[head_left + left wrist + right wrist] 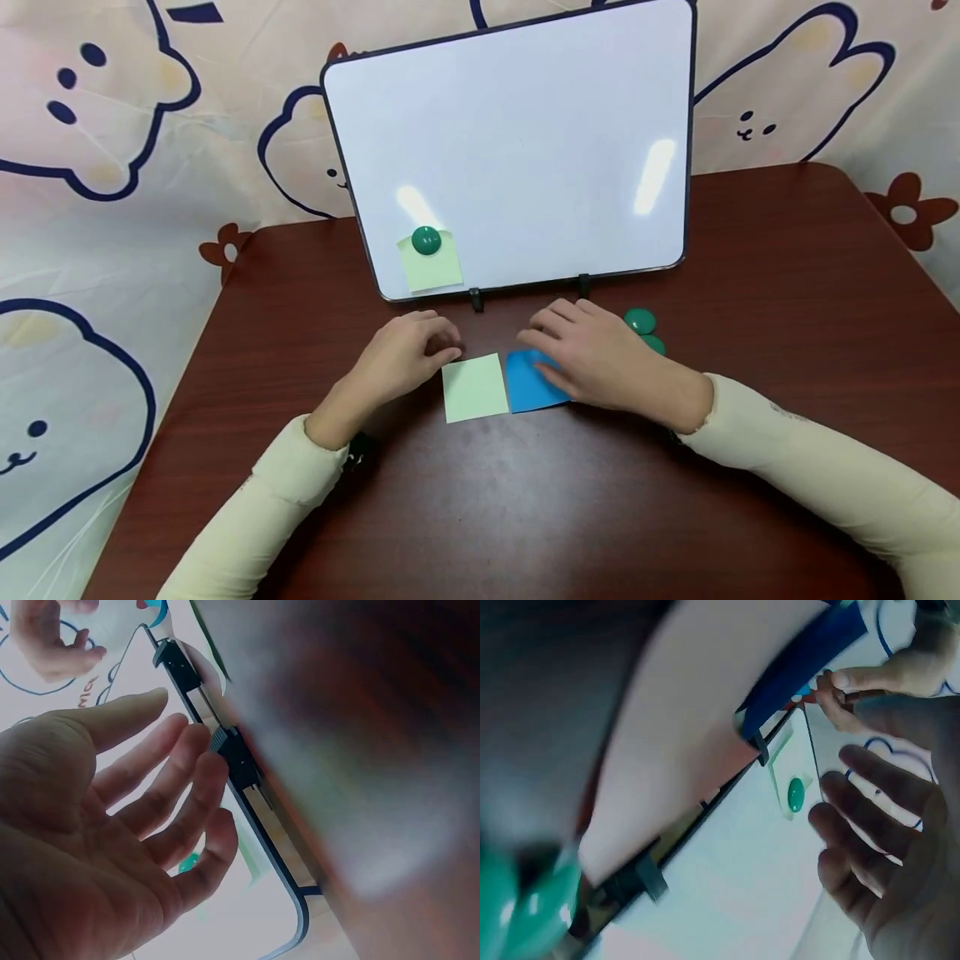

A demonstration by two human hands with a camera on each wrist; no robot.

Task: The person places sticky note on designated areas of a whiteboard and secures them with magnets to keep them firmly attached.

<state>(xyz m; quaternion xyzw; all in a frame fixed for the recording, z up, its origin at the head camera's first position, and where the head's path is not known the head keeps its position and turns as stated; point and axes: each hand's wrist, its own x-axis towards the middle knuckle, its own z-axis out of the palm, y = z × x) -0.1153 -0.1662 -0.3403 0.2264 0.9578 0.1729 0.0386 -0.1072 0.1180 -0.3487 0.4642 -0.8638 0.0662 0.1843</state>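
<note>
A pale green sticky note (pixel 476 388) and a blue sticky note (pixel 531 385) lie side by side on the table. My left hand (pixel 405 354) is at the green note's left, its thumb tip right by the upper left corner; the fingers (pixel 199 772) are loosely bent with nothing between them. Over the blue note hovers my right hand (pixel 592 350), covering its right part. In the right wrist view its fingers (pixel 855 817) are relaxed and apart, and the blue note (pixel 802 671) shows beyond them. Two green round magnets (pixel 641 322) lie just past the right hand, partly hidden behind it.
A whiteboard (pixel 517 158) stands at the back of the dark brown table (pixel 465 517) on black feet (pixel 477 300). Near its lower left corner, a green magnet (pixel 426 240) holds another pale green note (pixel 442 273). Behind hangs a cartoon-printed cloth (pixel 187 192).
</note>
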